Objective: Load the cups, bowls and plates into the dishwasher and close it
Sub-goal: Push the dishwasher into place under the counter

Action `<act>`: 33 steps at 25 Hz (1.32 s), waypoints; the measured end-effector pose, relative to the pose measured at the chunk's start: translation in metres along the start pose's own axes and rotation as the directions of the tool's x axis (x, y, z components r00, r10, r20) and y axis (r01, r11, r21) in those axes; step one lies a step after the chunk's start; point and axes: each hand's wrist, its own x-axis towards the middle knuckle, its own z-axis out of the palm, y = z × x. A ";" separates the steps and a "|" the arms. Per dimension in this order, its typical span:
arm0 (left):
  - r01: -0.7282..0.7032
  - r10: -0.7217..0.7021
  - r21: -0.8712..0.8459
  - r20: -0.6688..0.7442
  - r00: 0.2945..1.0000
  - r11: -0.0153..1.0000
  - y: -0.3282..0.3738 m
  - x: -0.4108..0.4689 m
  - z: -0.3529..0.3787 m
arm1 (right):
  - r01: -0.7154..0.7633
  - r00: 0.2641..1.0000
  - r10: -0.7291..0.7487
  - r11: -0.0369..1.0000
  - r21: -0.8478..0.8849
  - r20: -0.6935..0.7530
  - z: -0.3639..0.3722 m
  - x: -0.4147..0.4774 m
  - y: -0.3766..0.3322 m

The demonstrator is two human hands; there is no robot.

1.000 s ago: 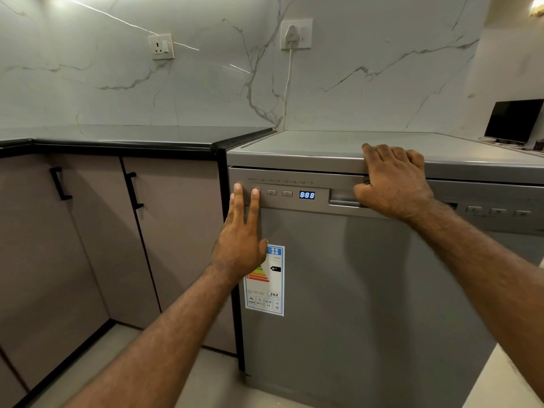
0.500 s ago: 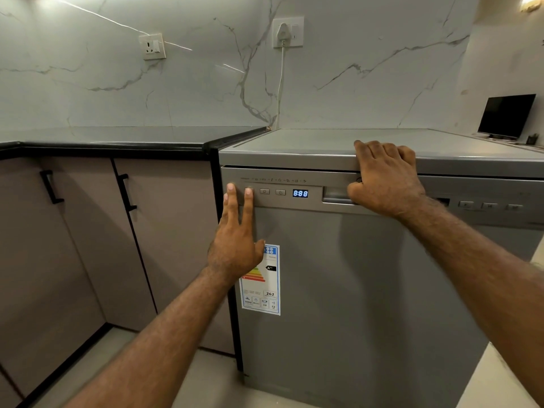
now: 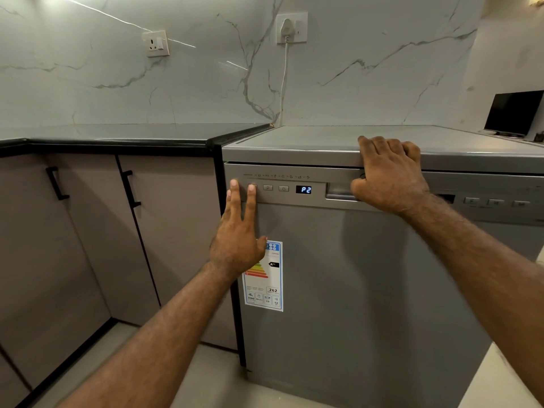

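One grey dishwasher [image 3: 368, 290], door closed, right of the dark counter [image 3: 117, 141]. Right hand [image 3: 388, 175] gripping its top edge, curled over. Left hand [image 3: 238, 240] flat, two straight fingers [image 3: 251, 201] touching the leftmost button [image 3: 255, 185]. Likely risk: pressing too long, cancelling P2 on the display [image 3: 303, 189].

One dishwasher [image 3: 368, 290]. Two hands: left hand [image 3: 235, 245] and right hand [image 3: 388, 178]. Two wall sockets: left socket [image 3: 156, 43] and right socket [image 3: 300, 25]. One plug [image 3: 287, 28], one power cord [image 3: 284, 83]. Two cabinet handles, one per door: left handle [image 3: 56, 184] and right handle [image 3: 131, 188]. Six panel buttons: left button group [image 3: 268, 187] of three, right button group [image 3: 496, 202] of three. One display [image 3: 303, 189] showing two characters. One energy label [image 3: 263, 275]. One dark screen [image 3: 515, 113]. One black-edged worktop [image 3: 117, 134]
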 end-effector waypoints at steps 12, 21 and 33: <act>0.049 -0.049 -0.017 0.028 0.998 0.999 0.016 -0.003 0.005 | 0.004 1.000 -0.004 1.000 0.005 -0.005 0.002 0.000 0.000; -0.080 0.084 0.083 -0.054 0.995 0.993 0.054 -0.020 0.015 | 0.017 0.999 -0.016 1.000 0.019 -0.028 0.003 0.000 0.001; -0.153 0.194 0.154 -0.294 0.936 0.976 0.065 0.017 -0.009 | -0.018 0.997 0.023 0.998 0.067 -0.074 0.006 0.002 -0.001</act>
